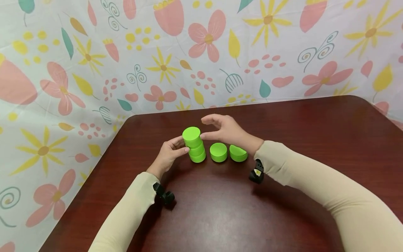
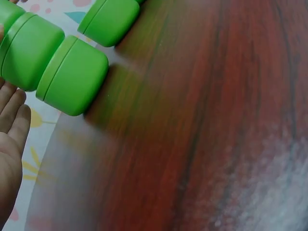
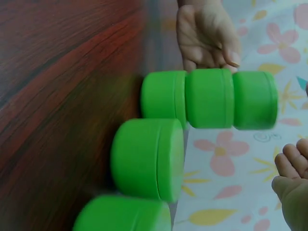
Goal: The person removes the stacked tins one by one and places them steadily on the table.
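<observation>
Three round green lidded jars point(image 1: 192, 144) stand in a stack on the table, the top one shifted slightly left of those below. My left hand point(image 1: 168, 155) is at the stack's left side, its thumb tip at the middle jar and its other fingers partly hidden behind; in the left wrist view these fingers look fairly straight. Just right of the top jar is my right hand point(image 1: 228, 131), thumb and fingers spread apart with nothing between them. Beneath that hand, a single green jar point(image 1: 218, 152) sits beside the stack, and another green jar point(image 1: 238, 154) is partly covered by the wrist.
The dark red-brown wooden table point(image 1: 214, 210) has a glossy top. Behind it and along its left side hangs a white cloth point(image 1: 176, 80) printed with flowers and leaves. A black wrist strap with a small device point(image 1: 257, 172) sits on the right sleeve, with a similar one on the left.
</observation>
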A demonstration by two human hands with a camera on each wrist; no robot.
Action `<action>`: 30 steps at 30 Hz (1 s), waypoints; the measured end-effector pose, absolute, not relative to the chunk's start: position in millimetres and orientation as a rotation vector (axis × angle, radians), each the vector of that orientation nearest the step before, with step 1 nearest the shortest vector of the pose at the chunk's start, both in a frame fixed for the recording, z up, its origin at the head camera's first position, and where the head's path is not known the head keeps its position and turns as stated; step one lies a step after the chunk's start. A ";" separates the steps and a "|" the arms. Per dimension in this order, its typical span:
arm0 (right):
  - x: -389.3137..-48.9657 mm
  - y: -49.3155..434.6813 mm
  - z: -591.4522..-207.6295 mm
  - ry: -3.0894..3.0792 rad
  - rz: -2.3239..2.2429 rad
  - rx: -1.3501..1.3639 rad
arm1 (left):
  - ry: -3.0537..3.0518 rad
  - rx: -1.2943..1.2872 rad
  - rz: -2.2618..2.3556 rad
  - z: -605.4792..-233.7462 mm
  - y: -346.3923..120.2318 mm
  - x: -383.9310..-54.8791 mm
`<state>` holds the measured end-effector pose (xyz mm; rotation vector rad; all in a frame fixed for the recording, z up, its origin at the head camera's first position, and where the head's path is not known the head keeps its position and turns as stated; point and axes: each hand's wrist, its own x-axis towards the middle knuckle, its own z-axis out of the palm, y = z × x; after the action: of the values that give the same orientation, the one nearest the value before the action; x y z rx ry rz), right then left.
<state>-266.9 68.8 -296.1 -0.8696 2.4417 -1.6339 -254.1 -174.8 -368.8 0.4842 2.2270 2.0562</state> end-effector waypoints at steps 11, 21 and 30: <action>-276.0 43.8 -309.1 2.465 -1.540 -0.842 | 2.188 0.518 2.073 -372.4 -173.3 -256.2; -277.3 38.9 -313.1 2.508 -1.564 -0.857 | 2.169 0.535 2.093 -370.4 -174.2 -257.4; -274.9 38.0 -322.4 2.577 -1.611 -0.911 | 2.183 0.550 2.053 -372.4 -176.1 -257.0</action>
<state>-274.9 38.0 -322.4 -0.9107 2.5774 -1.6112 -257.0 -176.1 -372.4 0.5497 2.1833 2.0534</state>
